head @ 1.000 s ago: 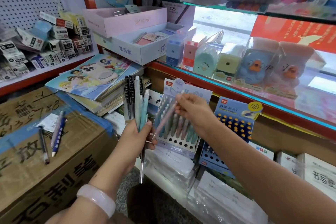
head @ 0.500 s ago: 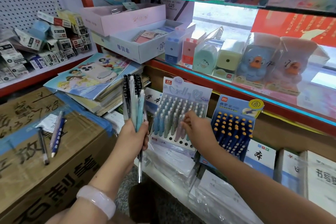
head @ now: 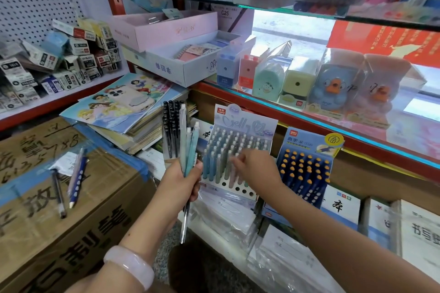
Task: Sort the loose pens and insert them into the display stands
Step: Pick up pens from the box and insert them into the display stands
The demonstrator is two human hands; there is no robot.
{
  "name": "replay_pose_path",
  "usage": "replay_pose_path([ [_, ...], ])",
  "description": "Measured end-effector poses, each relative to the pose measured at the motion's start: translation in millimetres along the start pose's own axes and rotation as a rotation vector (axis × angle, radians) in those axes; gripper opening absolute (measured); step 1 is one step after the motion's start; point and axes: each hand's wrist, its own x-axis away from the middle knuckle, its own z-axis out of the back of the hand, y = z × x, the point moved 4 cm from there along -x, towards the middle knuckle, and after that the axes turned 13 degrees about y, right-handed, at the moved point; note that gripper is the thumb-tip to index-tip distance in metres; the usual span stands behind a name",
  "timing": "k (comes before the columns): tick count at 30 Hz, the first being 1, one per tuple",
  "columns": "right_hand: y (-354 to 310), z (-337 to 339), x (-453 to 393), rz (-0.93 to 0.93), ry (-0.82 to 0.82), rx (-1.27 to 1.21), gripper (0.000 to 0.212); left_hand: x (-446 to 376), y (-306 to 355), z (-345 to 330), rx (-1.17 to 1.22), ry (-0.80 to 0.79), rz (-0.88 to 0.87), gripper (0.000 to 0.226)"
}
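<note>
Left hand curled tight round a bundle of pens, black caps and pale teal barrels standing up, one tip hanging below the fist. Right hand at the front of the pastel stand, fingers blurred among its pens; cannot tell whether pinching one. Blue stand just right of it. Three loose pens lying on the carton at far left.
</note>
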Motion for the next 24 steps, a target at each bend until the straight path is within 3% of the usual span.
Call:
replay_pose_path([
  [2, -19, 14, 0, -0.044, 0.047, -0.255, 0.032, 1, -1, -3, -0.019, -0.042, -0.013, 0.014],
  [5, -47, 22, 3, -0.150, -0.108, -0.644, 0.023, 4, -3, -7, -0.056, -0.113, -0.018, 0.008],
  [11, -51, 19, 1, -0.339, -0.166, -0.859, 0.017, 6, -2, -11, -0.022, -0.098, 0.006, 0.020],
  [15, -45, 23, 2, -0.350, -0.148, -0.932, 0.013, 7, -1, -15, -0.040, -0.089, -0.015, 0.024],
  [20, -22, 38, -2, -0.422, 0.031, -1.030, 0.011, 3, -1, -11, -0.013, 0.003, -0.007, 0.022],
  [24, 16, 56, -3, -0.213, 0.290, -0.664, 0.008, -4, -4, -7, -0.029, 0.077, -0.021, 0.018],
])
